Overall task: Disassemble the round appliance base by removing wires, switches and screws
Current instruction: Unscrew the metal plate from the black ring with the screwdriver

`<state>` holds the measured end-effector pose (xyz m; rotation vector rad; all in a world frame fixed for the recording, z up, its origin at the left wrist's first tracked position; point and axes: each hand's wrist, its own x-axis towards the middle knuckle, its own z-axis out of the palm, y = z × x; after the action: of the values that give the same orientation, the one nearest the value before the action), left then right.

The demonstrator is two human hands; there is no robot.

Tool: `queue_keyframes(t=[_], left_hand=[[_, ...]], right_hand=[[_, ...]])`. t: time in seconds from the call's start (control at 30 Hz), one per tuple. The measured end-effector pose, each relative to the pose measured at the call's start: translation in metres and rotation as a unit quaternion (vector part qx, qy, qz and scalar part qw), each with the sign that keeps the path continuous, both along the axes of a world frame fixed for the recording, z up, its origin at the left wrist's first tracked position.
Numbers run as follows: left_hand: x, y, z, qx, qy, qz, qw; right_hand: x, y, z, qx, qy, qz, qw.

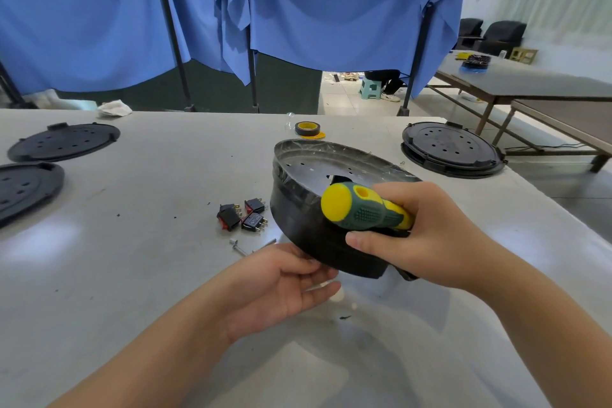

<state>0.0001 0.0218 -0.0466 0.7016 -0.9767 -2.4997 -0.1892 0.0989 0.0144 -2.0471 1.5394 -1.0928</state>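
The round black appliance base (pixel 298 209) is tilted up off the grey table (pixel 149 242), its perforated metal inside facing away and up. My right hand (pixel 427 238) grips the base's near rim together with a yellow-and-green screwdriver (pixel 361 209), whose handle points left; the blade is hidden. My left hand (pixel 281 285) lies palm up under the base's lower edge, fingertips touching it. Three black rocker switches (pixel 243 217) lie on the table left of the base. A few loose screws (pixel 246 247) lie just above my left hand.
Two black round covers (pixel 63 141) (pixel 23 189) lie at the left, and another round unit (pixel 452 149) at the back right. A roll of black tape (pixel 307 128) sits behind the base. A white rag (pixel 114 108) lies at the far edge. Blue curtains hang beyond.
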Motion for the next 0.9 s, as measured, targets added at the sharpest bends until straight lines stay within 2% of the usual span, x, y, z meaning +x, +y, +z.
queue_keyframes(t=[0.2,0.33,0.5,0.73,0.9], left_hand=[[-0.001,0.001,0.003,0.038,-0.014,0.019,0.999],[0.000,0.001,0.005,0.065,-0.031,-0.003,0.997],[0.006,-0.003,0.007,0.087,-0.006,-0.021,0.996],[0.019,-0.010,0.010,0.020,-0.027,-0.062,0.998],[0.024,-0.015,0.008,0.003,-0.020,-0.104,0.994]], right_hand=[[0.000,0.000,0.002,0.005,-0.015,0.007,1.000],[0.003,0.000,0.000,-0.010,0.024,0.010,1.000],[0.005,-0.002,-0.002,-0.022,0.049,-0.005,0.999],[0.005,-0.003,-0.002,-0.030,0.047,0.000,0.998],[0.005,-0.002,-0.001,-0.030,0.051,0.007,0.998]])
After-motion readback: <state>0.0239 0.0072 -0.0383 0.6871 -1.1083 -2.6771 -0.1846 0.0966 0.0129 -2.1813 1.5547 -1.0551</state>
